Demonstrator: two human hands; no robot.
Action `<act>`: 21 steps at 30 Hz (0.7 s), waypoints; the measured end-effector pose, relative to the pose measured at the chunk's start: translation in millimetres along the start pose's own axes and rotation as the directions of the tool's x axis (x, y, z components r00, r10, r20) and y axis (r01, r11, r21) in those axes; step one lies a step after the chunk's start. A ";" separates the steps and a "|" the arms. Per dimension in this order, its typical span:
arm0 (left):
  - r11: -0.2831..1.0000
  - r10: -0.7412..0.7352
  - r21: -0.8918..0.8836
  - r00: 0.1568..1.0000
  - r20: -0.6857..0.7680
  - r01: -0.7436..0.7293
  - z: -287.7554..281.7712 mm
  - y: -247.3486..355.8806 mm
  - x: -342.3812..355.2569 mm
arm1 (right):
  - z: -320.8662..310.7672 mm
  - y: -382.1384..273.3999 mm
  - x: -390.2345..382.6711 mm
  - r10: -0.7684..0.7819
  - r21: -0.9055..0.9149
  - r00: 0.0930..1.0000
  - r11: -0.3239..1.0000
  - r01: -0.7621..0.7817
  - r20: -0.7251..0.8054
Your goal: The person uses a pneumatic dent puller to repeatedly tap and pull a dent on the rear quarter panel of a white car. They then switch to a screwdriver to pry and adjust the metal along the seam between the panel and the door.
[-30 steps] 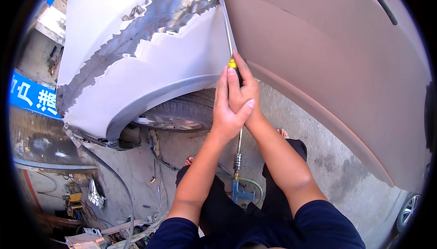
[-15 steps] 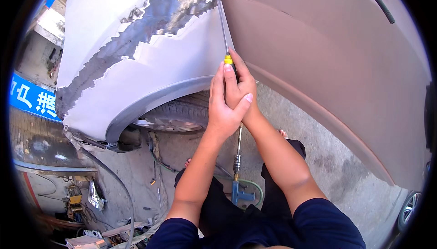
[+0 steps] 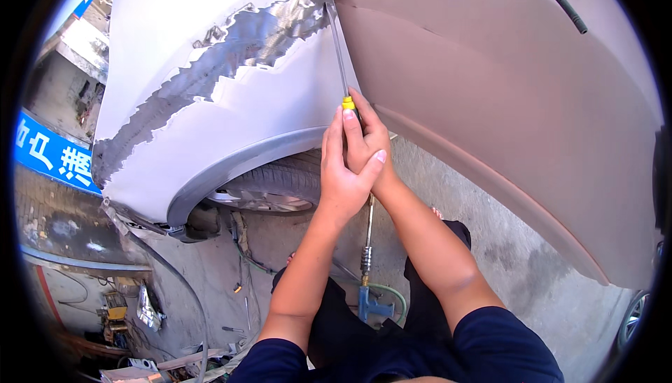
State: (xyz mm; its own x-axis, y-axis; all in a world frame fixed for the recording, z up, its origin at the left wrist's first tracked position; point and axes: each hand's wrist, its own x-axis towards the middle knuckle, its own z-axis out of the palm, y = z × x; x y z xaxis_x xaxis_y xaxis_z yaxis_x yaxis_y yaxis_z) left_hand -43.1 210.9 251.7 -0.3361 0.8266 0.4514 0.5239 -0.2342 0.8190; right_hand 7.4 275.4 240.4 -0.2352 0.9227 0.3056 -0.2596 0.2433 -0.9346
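Both my hands are wrapped together round the dark handle of a long screwdriver with a yellow collar. My left hand is closed over my right hand from the left side, its thumb lying across the right one. My right hand grips the handle, mostly hidden behind the fingers. The thin metal shaft points away from me along the gap between the pale fender and the brownish door panel. Its tip meets the fender's edge beside a jagged strip of bare metal.
Below my wrists is a blue pistol-shaped tool with a metal rod and spring, near a green hose. A tire sits under the fender arch. A black cable and scattered parts lie at left. A black-gripped rod crosses the upper right.
My joined hands and the screwdriver have come slightly toward me, with the tip now over the fender's edge. The whole view has shifted a little.
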 end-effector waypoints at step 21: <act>0.999 -0.030 -0.015 1.000 -0.007 0.030 3.6 -5.0 -9.5 | 1.6 13.0 -0.9 -0.016 0.035 1.000 0.999 0.017 -0.026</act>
State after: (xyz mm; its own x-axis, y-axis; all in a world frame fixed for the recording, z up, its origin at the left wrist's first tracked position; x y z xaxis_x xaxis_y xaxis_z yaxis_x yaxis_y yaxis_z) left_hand -39.7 206.1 242.0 -0.3572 0.8296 0.4291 0.5019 -0.2170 0.8373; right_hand 2.7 277.2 228.3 -0.2068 0.9260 0.3158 -0.2958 0.2485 -0.9224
